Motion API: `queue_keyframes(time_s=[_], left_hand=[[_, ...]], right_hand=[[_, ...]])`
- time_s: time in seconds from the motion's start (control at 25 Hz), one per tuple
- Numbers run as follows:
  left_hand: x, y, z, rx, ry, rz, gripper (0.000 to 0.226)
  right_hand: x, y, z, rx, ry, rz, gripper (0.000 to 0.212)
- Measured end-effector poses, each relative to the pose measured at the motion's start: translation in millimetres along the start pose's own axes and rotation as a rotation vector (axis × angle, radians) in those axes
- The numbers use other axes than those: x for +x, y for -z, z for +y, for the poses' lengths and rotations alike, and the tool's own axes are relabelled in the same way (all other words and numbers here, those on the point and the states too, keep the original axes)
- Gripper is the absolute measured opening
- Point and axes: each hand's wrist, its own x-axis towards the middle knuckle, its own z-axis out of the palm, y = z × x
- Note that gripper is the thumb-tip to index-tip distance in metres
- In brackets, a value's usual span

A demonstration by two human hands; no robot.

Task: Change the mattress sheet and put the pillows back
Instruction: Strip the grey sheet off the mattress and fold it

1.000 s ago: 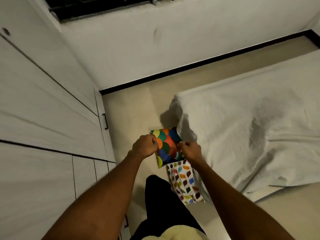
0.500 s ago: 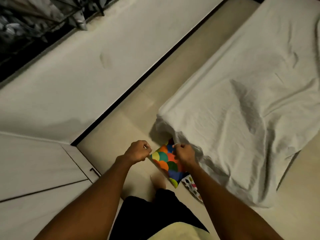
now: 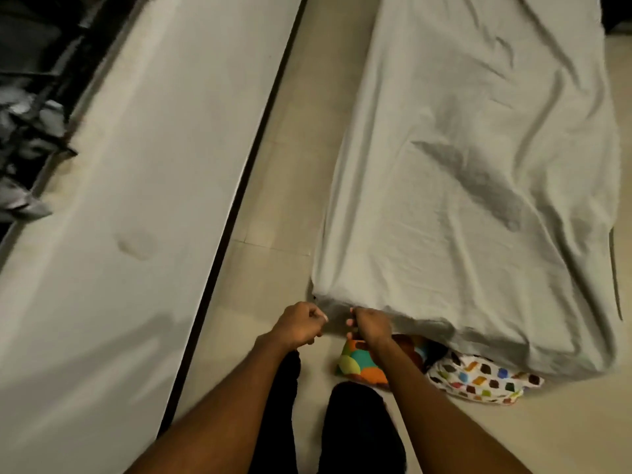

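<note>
I have the sheet (image 3: 478, 165) spread over the mattress, my left hand (image 3: 302, 325) and right hand (image 3: 369, 325) seemingly pinching its near corner, while both pillows (image 3: 478, 381) wait on the floor (image 3: 273, 200).

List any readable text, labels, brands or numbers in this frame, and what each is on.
None readable.
White sheet: plain, no print.
Scale-pattern pillow: coloured shapes only.
White pillow: coloured patches only, no lettering.
Wall and floor: no signs or labels.
</note>
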Motion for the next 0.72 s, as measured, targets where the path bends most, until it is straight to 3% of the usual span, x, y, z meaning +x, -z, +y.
queue_keyframes(time_s=[0.2, 0.32, 0.36, 0.4, 0.48, 0.6, 0.64, 0.72], left_hand=[[115.8, 31.2, -19.0, 0.122, 0.005, -0.05, 0.021], [193.2, 24.1, -33.2, 0.153, 0.04, -0.078, 0.026], [217.9, 18.2, -40.0, 0.164, 0.053, -0.075, 0.029], [244.3, 10.2, -47.1, 0.177, 0.065, -0.071, 0.035], [284.2, -5.6, -60.2, 0.202, 0.087, -0.081, 0.048], [309.2, -22.3, -79.1, 0.125, 0.063, -0.038, 0.044], [311.8, -23.3, -85.5, 0.066, 0.044, 0.02, 0.04], [303.5, -18.1, -89.8, -0.028, 0.021, 0.078, 0.026]], right_hand=[[64.4, -52.6, -26.9, 0.116, -0.088, 0.091, 0.036], [147.0, -64.3, -1.1, 0.051, -0.231, 0.181, 0.092], [168.2, -66.2, 8.7, 0.039, -0.288, 0.178, 0.102], [184.8, -68.5, 14.0, 0.074, -0.363, 0.149, 0.099], [199.2, -74.0, 15.8, 0.225, -0.475, 0.095, 0.075], [230.3, -78.2, 38.5, 0.373, -0.424, 0.11, 0.049], [229.9, -79.2, 44.1, 0.396, -0.378, 0.127, 0.048], [223.6, -84.5, 54.4, 0.364, -0.297, 0.243, 0.068]])
